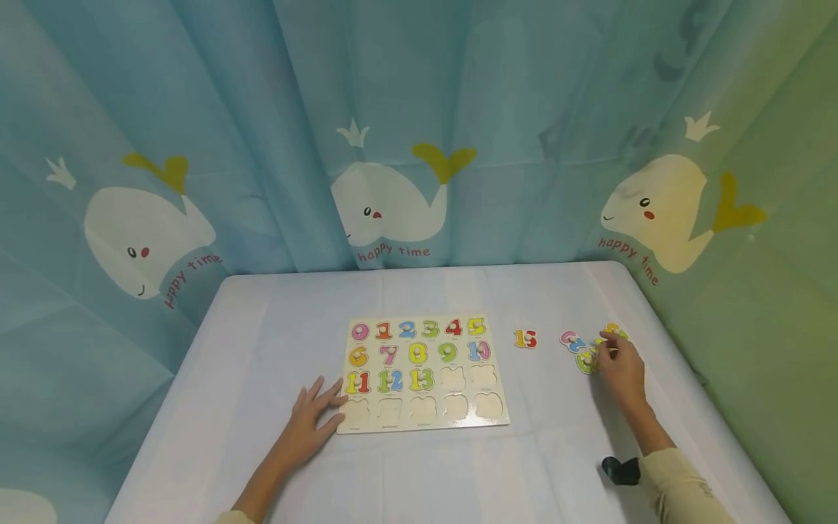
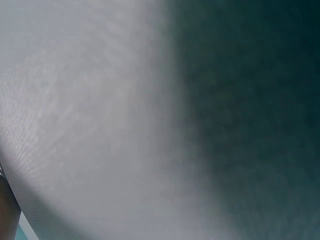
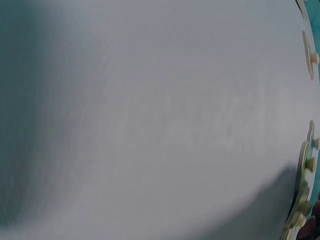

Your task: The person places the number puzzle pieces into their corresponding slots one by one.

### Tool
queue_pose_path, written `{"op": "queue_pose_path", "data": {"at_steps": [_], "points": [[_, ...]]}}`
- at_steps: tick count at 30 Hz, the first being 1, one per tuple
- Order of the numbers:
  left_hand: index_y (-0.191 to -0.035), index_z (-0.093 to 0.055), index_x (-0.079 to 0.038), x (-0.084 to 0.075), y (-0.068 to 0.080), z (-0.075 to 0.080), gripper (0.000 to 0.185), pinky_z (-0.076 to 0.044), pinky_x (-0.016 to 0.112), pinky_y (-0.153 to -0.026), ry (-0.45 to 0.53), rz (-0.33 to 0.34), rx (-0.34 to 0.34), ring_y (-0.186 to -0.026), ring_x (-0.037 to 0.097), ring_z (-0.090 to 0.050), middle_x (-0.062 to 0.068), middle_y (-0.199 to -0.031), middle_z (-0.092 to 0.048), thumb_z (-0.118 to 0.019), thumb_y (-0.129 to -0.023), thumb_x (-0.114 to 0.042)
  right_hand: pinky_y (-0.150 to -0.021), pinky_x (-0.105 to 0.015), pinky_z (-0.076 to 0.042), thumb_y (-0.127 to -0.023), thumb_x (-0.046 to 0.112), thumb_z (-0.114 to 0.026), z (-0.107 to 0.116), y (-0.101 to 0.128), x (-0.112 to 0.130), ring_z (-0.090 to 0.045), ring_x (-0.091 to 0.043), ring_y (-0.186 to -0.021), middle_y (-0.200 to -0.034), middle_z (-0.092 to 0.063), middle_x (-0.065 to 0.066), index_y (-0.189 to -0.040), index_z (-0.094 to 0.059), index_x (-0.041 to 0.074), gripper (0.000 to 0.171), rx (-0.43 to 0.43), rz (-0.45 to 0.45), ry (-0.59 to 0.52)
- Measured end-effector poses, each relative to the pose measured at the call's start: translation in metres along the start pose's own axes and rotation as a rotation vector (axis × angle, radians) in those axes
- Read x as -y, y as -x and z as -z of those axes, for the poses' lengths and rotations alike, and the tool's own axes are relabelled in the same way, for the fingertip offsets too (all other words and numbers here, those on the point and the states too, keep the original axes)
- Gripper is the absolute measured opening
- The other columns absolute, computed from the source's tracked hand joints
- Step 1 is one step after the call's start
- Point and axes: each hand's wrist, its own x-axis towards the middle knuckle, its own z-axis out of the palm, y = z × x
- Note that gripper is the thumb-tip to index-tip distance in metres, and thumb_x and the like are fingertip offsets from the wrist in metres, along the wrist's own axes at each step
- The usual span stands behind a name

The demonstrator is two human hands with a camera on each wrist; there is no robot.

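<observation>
A wooden number puzzle board (image 1: 424,421) lies mid-table, with pieces 0 to 13 seated and several cut-outs bare in its lower right. My left hand (image 1: 313,421) rests flat on the cloth, fingers spread, touching the board's lower left corner. My right hand (image 1: 615,364) reaches into a small pile of loose number pieces (image 1: 583,348) at the right and pinches the knob of one of them. A loose "15" piece (image 1: 525,339) lies alone between board and pile. The right wrist view catches piece edges (image 3: 305,170) at its right border.
A white cloth covers the table (image 1: 458,480), whose right edge runs close beside the pile. Whale-print curtains (image 1: 393,204) close in the back and both sides. A black wrist strap (image 1: 620,470) shows by my right sleeve. The left wrist view shows only blurred cloth (image 2: 100,125).
</observation>
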Motion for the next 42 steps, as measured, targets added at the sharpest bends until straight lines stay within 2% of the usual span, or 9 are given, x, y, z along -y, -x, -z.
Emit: {"op": "queue_pose_path", "data": {"at_steps": [4, 8, 13, 18, 23, 26, 31, 36, 42], "points": [[-0.113, -0.068, -0.013, 0.0, 0.0, 0.0, 0.029, -0.004, 0.054, -0.111, -0.006, -0.001, -0.004, -0.137, 0.037, -0.022, 0.003, -0.14, -0.047, -0.069, -0.084, -0.017, -0.06, -0.023, -0.037, -0.093, 0.006, -0.051, 0.001, -0.001, -0.008, -0.052, -0.023, -0.082, -0.101, -0.064, -0.02, -0.121, -0.056, -0.003, 0.029, 0.007, -0.013, 0.032], [-0.113, -0.067, -0.014, 0.0, 0.0, 0.0, 0.028, -0.002, 0.052, -0.112, -0.009, 0.02, 0.008, -0.138, 0.035, -0.02, 0.002, -0.141, -0.045, -0.069, -0.085, -0.018, -0.064, -0.03, -0.036, -0.093, 0.005, -0.051, 0.004, -0.003, -0.012, -0.051, -0.025, -0.081, -0.101, -0.064, -0.021, -0.119, -0.057, -0.004, 0.028, -0.019, -0.007, 0.031], [-0.114, -0.067, -0.014, 0.001, 0.001, -0.001, 0.028, -0.002, 0.051, -0.112, -0.003, 0.021, 0.017, -0.138, 0.035, -0.02, 0.001, -0.142, -0.045, -0.068, -0.085, -0.018, -0.06, -0.033, -0.036, -0.092, 0.001, -0.05, 0.01, -0.001, -0.02, -0.054, -0.026, -0.074, -0.098, -0.066, -0.022, -0.114, -0.06, -0.005, 0.025, -0.053, 0.005, 0.061], [-0.114, -0.067, -0.014, 0.0, 0.002, -0.002, 0.029, -0.002, 0.051, -0.112, -0.003, 0.029, 0.017, -0.138, 0.035, -0.019, 0.001, -0.142, -0.045, -0.068, -0.085, -0.017, -0.053, -0.027, -0.036, -0.091, -0.002, -0.049, 0.018, 0.0, -0.028, -0.054, -0.024, -0.069, -0.096, -0.067, -0.023, -0.112, -0.061, -0.006, 0.025, -0.078, 0.022, 0.087], [-0.114, -0.067, -0.014, -0.001, 0.001, -0.002, 0.029, -0.002, 0.052, -0.112, 0.0, 0.027, 0.019, -0.138, 0.035, -0.019, 0.001, -0.142, -0.044, -0.068, -0.085, -0.018, -0.047, -0.018, -0.038, -0.096, 0.006, -0.047, 0.026, -0.003, -0.03, -0.054, -0.024, -0.077, -0.104, -0.063, -0.023, -0.12, -0.056, -0.005, 0.028, -0.016, -0.054, 0.092], [-0.113, -0.067, -0.013, -0.001, 0.002, -0.001, 0.028, -0.003, 0.053, -0.111, 0.002, 0.019, 0.007, -0.138, 0.037, -0.02, 0.002, -0.142, -0.044, -0.069, -0.085, -0.017, -0.048, -0.018, -0.039, -0.096, 0.008, -0.048, 0.027, -0.004, -0.029, -0.053, -0.026, -0.08, -0.105, -0.063, -0.023, -0.121, -0.056, -0.004, 0.029, -0.001, -0.045, 0.083], [-0.113, -0.067, -0.012, -0.001, 0.001, 0.0, 0.029, -0.004, 0.056, -0.11, 0.008, -0.006, -0.021, -0.136, 0.04, -0.022, 0.004, -0.141, -0.046, -0.069, -0.084, -0.016, -0.061, -0.033, -0.041, -0.093, 0.005, -0.05, 0.019, -0.001, -0.03, -0.053, -0.033, -0.083, -0.101, -0.062, -0.026, -0.116, -0.058, -0.007, 0.027, -0.039, 0.022, 0.082], [-0.115, -0.067, -0.013, 0.001, 0.0, 0.0, 0.031, -0.003, 0.055, -0.111, -0.003, -0.01, -0.009, -0.137, 0.038, -0.021, 0.002, -0.141, -0.045, -0.069, -0.085, -0.018, -0.074, -0.052, -0.031, -0.088, 0.012, -0.061, 0.012, 0.006, -0.031, -0.046, -0.041, -0.09, -0.095, -0.059, -0.027, -0.112, -0.06, -0.01, 0.032, -0.073, 0.086, 0.102], [-0.113, -0.067, -0.014, 0.002, 0.0, 0.001, 0.028, -0.002, 0.052, -0.112, 0.005, 0.001, 0.005, -0.138, 0.037, -0.02, 0.001, -0.142, -0.045, -0.069, -0.085, -0.017, -0.068, -0.05, -0.028, -0.089, 0.018, -0.065, 0.007, 0.01, -0.031, -0.044, -0.035, -0.082, -0.082, -0.061, -0.02, -0.11, -0.061, -0.006, 0.032, -0.007, 0.105, 0.129]]}}
